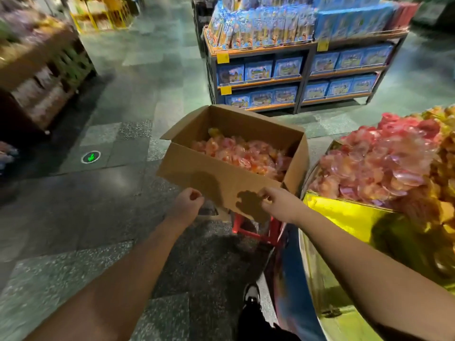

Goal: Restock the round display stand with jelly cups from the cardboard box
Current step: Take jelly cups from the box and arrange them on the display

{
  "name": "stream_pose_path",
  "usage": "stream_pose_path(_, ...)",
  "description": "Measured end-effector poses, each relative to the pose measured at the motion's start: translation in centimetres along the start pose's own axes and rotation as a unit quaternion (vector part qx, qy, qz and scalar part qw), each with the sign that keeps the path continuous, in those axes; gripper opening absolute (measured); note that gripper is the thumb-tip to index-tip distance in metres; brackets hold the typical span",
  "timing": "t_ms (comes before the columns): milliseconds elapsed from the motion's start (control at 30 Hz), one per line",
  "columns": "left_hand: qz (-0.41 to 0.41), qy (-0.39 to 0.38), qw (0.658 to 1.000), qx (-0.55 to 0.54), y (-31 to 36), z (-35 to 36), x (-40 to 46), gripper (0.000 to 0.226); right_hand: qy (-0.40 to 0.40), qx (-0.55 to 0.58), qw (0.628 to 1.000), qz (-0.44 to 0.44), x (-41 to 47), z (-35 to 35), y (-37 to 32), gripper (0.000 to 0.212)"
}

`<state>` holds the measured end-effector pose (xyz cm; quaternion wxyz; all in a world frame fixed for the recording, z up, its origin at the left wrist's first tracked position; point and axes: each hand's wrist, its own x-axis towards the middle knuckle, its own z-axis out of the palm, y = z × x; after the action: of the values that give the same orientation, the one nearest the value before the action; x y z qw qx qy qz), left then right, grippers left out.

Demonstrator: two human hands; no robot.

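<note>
An open brown cardboard box [221, 175] stands on a red stool [256, 230], just beside the round display stand with a shiny yellow-gold wall [344, 217]. Inside the box lies a heap of pink and orange jelly cups in clear plastic [246, 156]; the heap fills the bottom part of the box, towards its right side. On the stand a bigger pile of pink jelly cups [376, 166] sits next to a pile of orange-yellow ones [443, 153].

Both hands are stretched out towards the near wall of the box. The left hand [188, 200] is loosely curled and has nothing in it; it is in front of the lower edge of the box, and I cannot tell if it touches the cardboard. The right hand [275, 200] is also curled, with the fingertips bent in, near the lower right corner of the box; no jelly cup is visible in it. The cups in the box lie beyond and above both hands, apart from them.

Behind the box stands a shelf rack with blue boxes [307, 70]. The floor is grey stone tiles [123, 94], with a green round mark [90, 157].
</note>
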<state>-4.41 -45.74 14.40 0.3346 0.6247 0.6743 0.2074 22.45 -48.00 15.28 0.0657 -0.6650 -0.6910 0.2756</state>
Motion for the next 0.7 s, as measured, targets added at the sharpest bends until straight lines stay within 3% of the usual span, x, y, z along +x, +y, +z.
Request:
stream_pose_path(267, -0.001, 0.017, 1.0, 0.012, 1.6, -0.2, 18.4, 0.005, -0.035, 0.039, 0.998, 0.018, 18.1, -2.5, 2.7, 0.047)
stream_pose_path(700, -0.056, -0.025, 0.995, 0.081, 3.9, -2.0, 45.2, 0.02, -0.073, 0.036, 0.981, 0.174, 43.2, -7.5, 5.4, 0.054)
